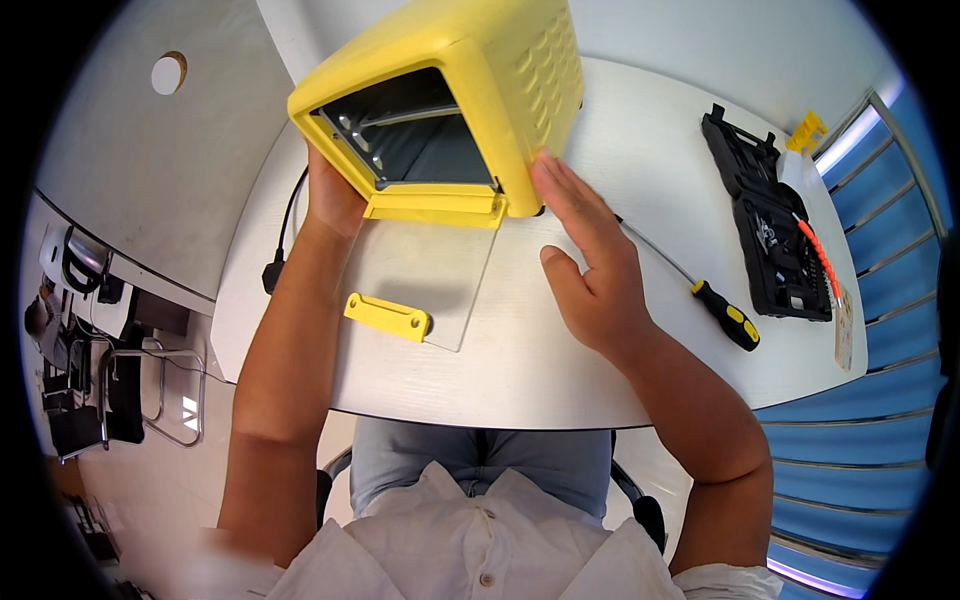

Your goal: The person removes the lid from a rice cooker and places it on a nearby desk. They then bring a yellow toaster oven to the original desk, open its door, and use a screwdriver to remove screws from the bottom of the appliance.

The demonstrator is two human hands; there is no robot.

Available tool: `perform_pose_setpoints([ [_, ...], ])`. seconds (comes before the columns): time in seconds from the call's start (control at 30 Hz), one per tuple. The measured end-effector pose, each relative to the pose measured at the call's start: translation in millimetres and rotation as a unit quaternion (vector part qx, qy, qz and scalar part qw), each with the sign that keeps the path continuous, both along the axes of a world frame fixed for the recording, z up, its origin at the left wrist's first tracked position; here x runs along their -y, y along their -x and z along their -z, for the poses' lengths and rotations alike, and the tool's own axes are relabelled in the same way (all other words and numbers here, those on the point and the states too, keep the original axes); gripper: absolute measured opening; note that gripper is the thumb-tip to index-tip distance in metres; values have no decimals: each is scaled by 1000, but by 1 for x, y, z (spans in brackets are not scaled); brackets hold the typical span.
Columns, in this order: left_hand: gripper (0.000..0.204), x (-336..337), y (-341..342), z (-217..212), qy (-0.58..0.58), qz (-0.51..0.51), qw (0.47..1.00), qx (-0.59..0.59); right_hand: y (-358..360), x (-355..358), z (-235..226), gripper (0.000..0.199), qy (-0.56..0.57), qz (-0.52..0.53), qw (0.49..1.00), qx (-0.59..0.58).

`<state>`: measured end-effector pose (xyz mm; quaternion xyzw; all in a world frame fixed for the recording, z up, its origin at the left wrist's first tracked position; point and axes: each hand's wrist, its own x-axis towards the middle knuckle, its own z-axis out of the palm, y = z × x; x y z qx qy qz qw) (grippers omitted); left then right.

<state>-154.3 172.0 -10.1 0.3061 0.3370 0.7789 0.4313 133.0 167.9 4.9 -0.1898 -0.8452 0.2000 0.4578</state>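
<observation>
Screwdriver [700, 288], tool case [768, 232] beside oven [450, 100]

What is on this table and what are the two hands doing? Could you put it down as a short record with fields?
Main thing: yellow mini oven, tilted, its glass door open flat on the white table
Left hand: against the oven's left side
Right hand: open, fingers flat at the oven's lower right corner
Door handle: yellow, at the door's near edge
Right of the hands: screwdriver with black and yellow grip, black tool case lying open
Behind the oven: black power cord
</observation>
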Motion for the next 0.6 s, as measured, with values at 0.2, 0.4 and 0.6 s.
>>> perform_pose_setpoints([
  [0.2, 73, 11, -11, -15, 29, -1, 999, -36, -5, -10, 0, 61, 188, -87, 978, -26],
  [0.4, 76, 22, -26, -28, 59, -8, 997, -40, -4, -20, 2, 55, 262, -99, 954, -112],
  [0.6, 77, 32, -34, -42, 81, -7, 992, -98, -3, -25, 5, 53, 292, -87, 940, -153],
])
